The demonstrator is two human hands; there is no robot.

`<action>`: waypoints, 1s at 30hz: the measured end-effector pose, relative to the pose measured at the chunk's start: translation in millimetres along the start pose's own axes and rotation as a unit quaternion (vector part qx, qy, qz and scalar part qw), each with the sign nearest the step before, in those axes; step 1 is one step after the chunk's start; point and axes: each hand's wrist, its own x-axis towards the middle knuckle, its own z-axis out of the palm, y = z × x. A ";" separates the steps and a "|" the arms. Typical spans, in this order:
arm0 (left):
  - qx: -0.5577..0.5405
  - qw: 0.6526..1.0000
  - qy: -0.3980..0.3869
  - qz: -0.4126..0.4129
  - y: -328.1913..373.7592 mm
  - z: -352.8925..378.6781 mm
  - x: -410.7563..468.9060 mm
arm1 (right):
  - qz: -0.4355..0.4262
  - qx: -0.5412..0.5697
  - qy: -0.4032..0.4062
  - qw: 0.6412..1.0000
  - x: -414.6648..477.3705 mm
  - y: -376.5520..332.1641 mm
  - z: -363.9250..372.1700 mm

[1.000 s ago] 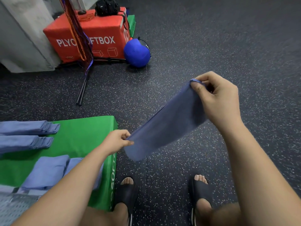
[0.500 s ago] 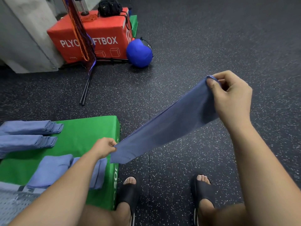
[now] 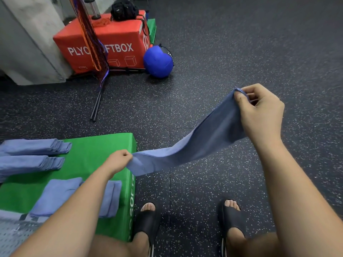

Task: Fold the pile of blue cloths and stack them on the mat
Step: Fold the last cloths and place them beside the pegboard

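A blue cloth [image 3: 200,143], folded into a long strip, hangs stretched in the air between my two hands. My right hand [image 3: 259,114] pinches its upper end, raised over the dark floor. My left hand [image 3: 118,161] grips its lower end just above the right edge of the green mat [image 3: 89,154]. Two stacks of folded blue cloths [image 3: 31,154] lie at the mat's far left. Another folded blue cloth [image 3: 61,195] lies on the mat's near part, partly hidden by my left forearm.
A red soft box [image 3: 118,41] with a black bag on top stands at the back, a blue ball [image 3: 157,62] beside it. Hanging cords and a black stand [image 3: 96,106] are left of centre. My sandalled feet [image 3: 146,219] stand on the speckled floor beside the mat.
My left hand has carried the cloth's lower end leftward over the mat's edge. My right hand has moved right, so the strip is stretched longer and flatter.
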 end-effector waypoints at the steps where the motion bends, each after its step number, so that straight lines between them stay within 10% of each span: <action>1: -0.021 1.000 0.007 0.006 9.5 -2.9 -2.4 | -0.002 -0.010 0.001 1.000 -0.4 1.2 1.4; 9: -0.243 0.958 0.152 0.029 64.9 -25.1 -16.7 | 0.047 -0.079 -0.027 0.995 -7.3 18.4 14.8; 21: -0.243 0.969 -0.048 0.024 81.7 -36.1 -42.4 | 0.092 -0.058 -0.284 0.953 -31.9 19.3 46.8; 30: -0.298 0.953 -0.022 0.038 95.8 -44.9 -57.0 | 0.094 -0.107 -0.221 0.965 -37.1 18.8 50.6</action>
